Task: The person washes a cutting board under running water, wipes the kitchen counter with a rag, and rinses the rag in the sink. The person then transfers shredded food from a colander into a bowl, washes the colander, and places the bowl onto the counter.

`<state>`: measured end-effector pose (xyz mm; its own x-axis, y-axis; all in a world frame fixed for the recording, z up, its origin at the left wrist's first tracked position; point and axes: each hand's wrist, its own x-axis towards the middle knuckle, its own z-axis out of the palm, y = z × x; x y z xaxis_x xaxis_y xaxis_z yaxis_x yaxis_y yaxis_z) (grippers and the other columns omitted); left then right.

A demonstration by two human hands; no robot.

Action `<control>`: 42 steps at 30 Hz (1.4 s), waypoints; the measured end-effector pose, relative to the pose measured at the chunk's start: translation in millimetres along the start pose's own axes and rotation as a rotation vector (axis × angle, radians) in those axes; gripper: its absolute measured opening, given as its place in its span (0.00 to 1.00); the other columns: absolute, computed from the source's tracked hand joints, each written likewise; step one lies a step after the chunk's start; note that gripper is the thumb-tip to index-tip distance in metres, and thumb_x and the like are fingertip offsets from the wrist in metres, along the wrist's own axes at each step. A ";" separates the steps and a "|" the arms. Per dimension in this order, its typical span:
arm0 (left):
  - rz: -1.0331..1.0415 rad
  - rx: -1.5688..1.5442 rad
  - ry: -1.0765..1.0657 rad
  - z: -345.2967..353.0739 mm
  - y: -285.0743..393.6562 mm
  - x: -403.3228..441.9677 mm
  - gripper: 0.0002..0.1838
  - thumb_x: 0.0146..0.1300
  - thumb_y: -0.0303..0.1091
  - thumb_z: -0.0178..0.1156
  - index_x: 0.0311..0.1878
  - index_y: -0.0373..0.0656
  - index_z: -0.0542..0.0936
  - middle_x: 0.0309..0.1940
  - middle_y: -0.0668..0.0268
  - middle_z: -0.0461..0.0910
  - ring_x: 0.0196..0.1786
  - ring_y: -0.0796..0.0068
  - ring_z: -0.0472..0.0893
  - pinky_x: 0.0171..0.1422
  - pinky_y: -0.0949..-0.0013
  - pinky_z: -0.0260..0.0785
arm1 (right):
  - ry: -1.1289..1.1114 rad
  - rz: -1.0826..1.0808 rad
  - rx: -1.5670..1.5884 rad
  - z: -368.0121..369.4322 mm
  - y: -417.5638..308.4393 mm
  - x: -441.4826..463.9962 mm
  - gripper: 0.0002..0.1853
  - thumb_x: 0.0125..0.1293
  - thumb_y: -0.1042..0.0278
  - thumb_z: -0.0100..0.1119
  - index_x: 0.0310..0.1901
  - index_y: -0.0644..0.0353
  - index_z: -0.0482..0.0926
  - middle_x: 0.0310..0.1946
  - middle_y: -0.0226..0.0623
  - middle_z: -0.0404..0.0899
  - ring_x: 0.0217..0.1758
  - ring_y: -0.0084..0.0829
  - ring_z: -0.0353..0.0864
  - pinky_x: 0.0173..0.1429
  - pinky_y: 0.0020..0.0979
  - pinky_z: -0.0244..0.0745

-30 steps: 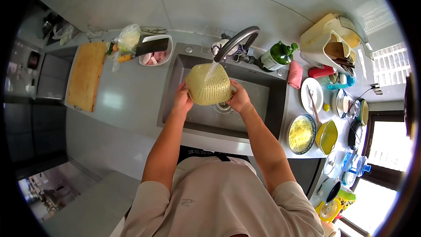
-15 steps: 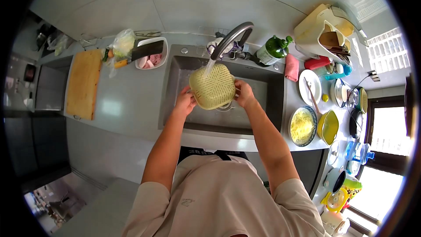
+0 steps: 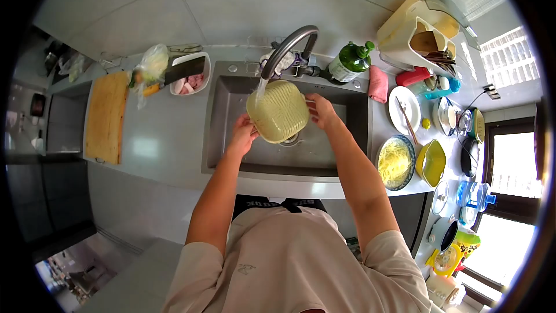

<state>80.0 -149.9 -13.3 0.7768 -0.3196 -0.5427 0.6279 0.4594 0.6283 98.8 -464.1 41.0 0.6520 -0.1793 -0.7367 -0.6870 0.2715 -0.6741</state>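
Observation:
A pale yellow plastic colander (image 3: pixel 279 115) is tilted over the grey sink (image 3: pixel 315 159), held between both hands. My left hand (image 3: pixel 243 134) is closed on its lower left edge. On the opposite edge, my right hand (image 3: pixel 320 111) grips with the fingers bent around the rim. Water pours from the curved faucet (image 3: pixel 288 50) onto the colander's upper left part. The colander's holes are blurred. Part of the round drain (image 3: pixel 289 141) shows below it.
Left of the sink are a white container of raw meat (image 3: pixel 190 85), a cleaver (image 3: pixel 185 71) and a wooden cutting board (image 3: pixel 106 117). To the right stand a green bottle (image 3: pixel 351 61), a bowl of yellow shreds (image 3: pixel 395 163), a yellow basin (image 3: pixel 431 163) and a white plate (image 3: pixel 401 117).
The camera view has shifted slightly, moving the surroundings a little left. The colander's surface pattern looks more smeared, and its tilt has changed a little. Both hands keep their hold.

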 end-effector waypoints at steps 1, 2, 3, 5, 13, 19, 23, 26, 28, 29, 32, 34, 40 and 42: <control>0.082 0.113 0.032 1.6 4.3 -8.9 0.10 0.82 0.27 0.56 0.59 0.48 0.81 0.50 0.65 0.86 0.51 0.67 0.87 0.58 0.57 0.81 | -0.046 0.108 -0.018 6.3 -0.1 -9.4 0.40 0.73 0.40 0.60 0.82 0.48 0.66 0.72 0.50 0.72 0.70 0.50 0.74 0.70 0.57 0.69; 0.160 0.227 0.064 2.7 8.5 -18.6 0.10 0.82 0.26 0.56 0.59 0.47 0.82 0.49 0.64 0.87 0.52 0.66 0.87 0.56 0.58 0.82 | -0.040 0.180 0.007 11.4 1.7 -20.7 0.38 0.76 0.31 0.54 0.79 0.46 0.72 0.74 0.45 0.72 0.74 0.49 0.72 0.74 0.57 0.66; 0.161 0.227 0.073 2.5 11.9 -27.7 0.10 0.82 0.26 0.56 0.59 0.47 0.82 0.49 0.64 0.87 0.52 0.66 0.87 0.56 0.58 0.82 | -0.047 0.185 0.004 15.6 -1.1 -31.2 0.38 0.76 0.31 0.54 0.79 0.46 0.72 0.74 0.45 0.72 0.74 0.49 0.72 0.74 0.57 0.66; 0.571 1.138 -0.028 3.8 21.7 -40.3 0.13 0.79 0.25 0.57 0.62 0.45 0.83 0.49 0.60 0.87 0.52 0.60 0.87 0.57 0.58 0.82 | -0.177 0.363 0.105 22.3 -6.5 -41.4 0.41 0.76 0.28 0.53 0.79 0.48 0.71 0.78 0.53 0.67 0.80 0.59 0.67 0.78 0.62 0.65; 0.886 1.513 -0.288 -0.9 30.4 -58.8 0.21 0.65 0.19 0.62 0.60 0.47 0.86 0.47 0.60 0.89 0.56 0.55 0.86 0.60 0.56 0.81 | -0.219 0.117 -0.103 45.5 50.0 3.5 0.31 0.71 0.57 0.66 0.70 0.66 0.74 0.59 0.54 0.81 0.54 0.50 0.89 0.47 0.47 0.93; 1.034 1.628 -0.203 2.4 33.7 -68.4 0.25 0.64 0.28 0.69 0.65 0.49 0.84 0.58 0.58 0.84 0.64 0.52 0.81 0.67 0.56 0.77 | 0.020 -0.136 -0.508 60.1 52.4 -17.6 0.25 0.66 0.69 0.66 0.63 0.70 0.76 0.46 0.51 0.89 0.48 0.43 0.93 0.45 0.43 0.94; 1.170 1.359 0.435 0.2 21.3 -38.1 0.37 0.66 0.39 0.72 0.78 0.55 0.73 0.70 0.53 0.77 0.66 0.45 0.81 0.64 0.47 0.79 | 0.180 -0.312 -0.715 46.0 58.9 -3.4 0.27 0.63 0.68 0.68 0.65 0.61 0.78 0.48 0.55 0.90 0.53 0.46 0.92 0.55 0.46 0.88; -0.120 0.682 0.159 36.3 49.6 -50.5 0.35 0.72 0.27 0.62 0.81 0.51 0.66 0.67 0.56 0.80 0.64 0.55 0.85 0.61 0.51 0.84 | 0.155 -0.482 -0.687 35.3 56.3 -2.0 0.28 0.64 0.67 0.69 0.67 0.56 0.78 0.46 0.55 0.90 0.54 0.49 0.92 0.59 0.46 0.84; -0.036 0.676 0.154 37.3 41.3 -40.7 0.35 0.72 0.22 0.57 0.82 0.51 0.65 0.67 0.56 0.79 0.64 0.56 0.84 0.58 0.53 0.86 | 0.183 -0.545 -0.651 27.8 50.9 -0.5 0.31 0.64 0.68 0.68 0.70 0.57 0.75 0.51 0.54 0.89 0.52 0.48 0.92 0.58 0.45 0.85; 0.043 0.665 0.152 38.9 35.7 -35.5 0.36 0.72 0.18 0.52 0.82 0.51 0.65 0.68 0.57 0.79 0.65 0.57 0.84 0.55 0.55 0.88 | 0.208 -0.601 -0.617 22.7 49.4 -0.4 0.34 0.65 0.68 0.68 0.73 0.58 0.72 0.55 0.53 0.89 0.50 0.47 0.93 0.57 0.43 0.85; 0.163 0.659 0.210 52.4 24.4 -25.2 0.41 0.70 0.14 0.48 0.84 0.57 0.65 0.67 0.55 0.82 0.70 0.58 0.82 0.64 0.53 0.81 | 0.299 -0.436 -0.224 19.4 22.7 -22.9 0.41 0.65 0.76 0.63 0.81 0.60 0.62 0.78 0.45 0.71 0.66 0.43 0.84 0.53 0.39 0.85; 0.293 0.751 0.208 47.2 12.9 -12.4 0.41 0.69 0.14 0.48 0.84 0.54 0.65 0.69 0.53 0.81 0.71 0.56 0.81 0.69 0.55 0.77 | 0.331 -0.537 -0.141 10.4 12.3 -12.7 0.45 0.65 0.75 0.64 0.83 0.59 0.57 0.81 0.46 0.67 0.69 0.42 0.82 0.59 0.40 0.84; 0.625 0.991 0.206 41.4 10.6 -12.3 0.41 0.65 0.12 0.50 0.83 0.45 0.66 0.73 0.49 0.78 0.76 0.49 0.76 0.81 0.59 0.66 | 0.218 -0.719 -0.078 -12.7 -10.5 -3.2 0.42 0.63 0.76 0.61 0.81 0.54 0.65 0.77 0.47 0.72 0.71 0.45 0.81 0.64 0.43 0.82; 0.651 1.036 0.211 41.3 14.6 -17.1 0.41 0.64 0.11 0.51 0.83 0.44 0.66 0.73 0.49 0.77 0.76 0.48 0.75 0.80 0.58 0.67 | 0.289 -0.665 -0.255 -22.0 -4.9 -3.9 0.39 0.65 0.72 0.63 0.79 0.54 0.68 0.71 0.47 0.78 0.65 0.46 0.85 0.62 0.43 0.83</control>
<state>77.8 -172.0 28.1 0.9955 -0.0939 0.0161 -0.0542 -0.4194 0.9062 92.6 -485.5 46.0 0.8680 -0.4784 -0.1333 -0.2556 -0.2002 -0.9458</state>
